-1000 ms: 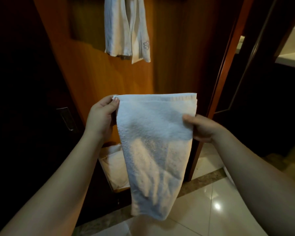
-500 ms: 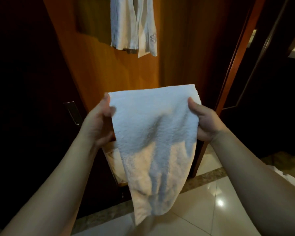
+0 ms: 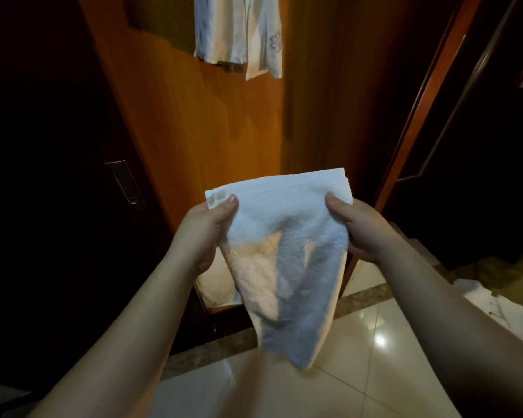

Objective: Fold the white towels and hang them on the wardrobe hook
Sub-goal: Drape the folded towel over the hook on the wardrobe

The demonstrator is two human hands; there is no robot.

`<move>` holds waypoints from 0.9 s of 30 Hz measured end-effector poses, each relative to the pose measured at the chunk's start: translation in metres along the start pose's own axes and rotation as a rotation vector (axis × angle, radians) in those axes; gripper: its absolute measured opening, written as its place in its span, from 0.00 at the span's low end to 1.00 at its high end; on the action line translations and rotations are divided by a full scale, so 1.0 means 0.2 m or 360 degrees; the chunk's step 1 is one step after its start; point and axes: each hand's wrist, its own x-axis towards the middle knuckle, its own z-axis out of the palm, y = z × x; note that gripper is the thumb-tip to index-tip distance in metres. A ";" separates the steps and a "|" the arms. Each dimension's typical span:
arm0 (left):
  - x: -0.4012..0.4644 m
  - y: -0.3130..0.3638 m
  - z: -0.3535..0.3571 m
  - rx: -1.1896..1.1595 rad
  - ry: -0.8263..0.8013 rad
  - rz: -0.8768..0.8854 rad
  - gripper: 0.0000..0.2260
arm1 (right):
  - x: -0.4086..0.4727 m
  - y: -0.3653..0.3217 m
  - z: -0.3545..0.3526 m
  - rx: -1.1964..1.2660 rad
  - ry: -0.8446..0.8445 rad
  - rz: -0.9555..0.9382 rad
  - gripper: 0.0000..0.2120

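Open room above the held towel, up to the hanging cloths

Bare orange wardrobe panel (image 3: pixel 224 125) fills mid-frame; hanging towels (image 3: pixel 239 34) occupy top centre; the white towel (image 3: pixel 284 251) blocks lower centre, between both hands.

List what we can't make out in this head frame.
- Hook: cut off by the top edge; only the hanging towels' lower ends show.
- Fingers of the left hand and right hand: hidden behind the held towel; only thumbs show.
- Wardrobe interior, left: too dark.
- White cloth on the floor: partly hidden by the right arm.

Hotel-type rm: wood wardrobe (image 3: pixel 194 122), hung towels (image 3: pixel 239 34), glossy tile floor (image 3: pixel 360 342)
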 end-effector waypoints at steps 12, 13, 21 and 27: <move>-0.25 -0.23 0.28 0.0312 0.0363 0.0234 0.10 | -0.19 0.33 0.43 -0.0695 0.0470 -0.0334 0.12; -0.26 -0.25 0.29 0.0334 0.0359 0.0264 0.09 | -0.20 0.34 0.44 -0.0648 0.0417 -0.0342 0.14; -0.26 -0.27 0.26 0.0228 0.0268 0.0319 0.06 | -0.24 0.34 0.49 -0.0360 0.0203 -0.0271 0.10; -0.24 -0.30 0.25 0.0219 -0.0037 0.0072 0.09 | -0.24 0.31 0.47 -0.0529 0.0054 -0.0229 0.20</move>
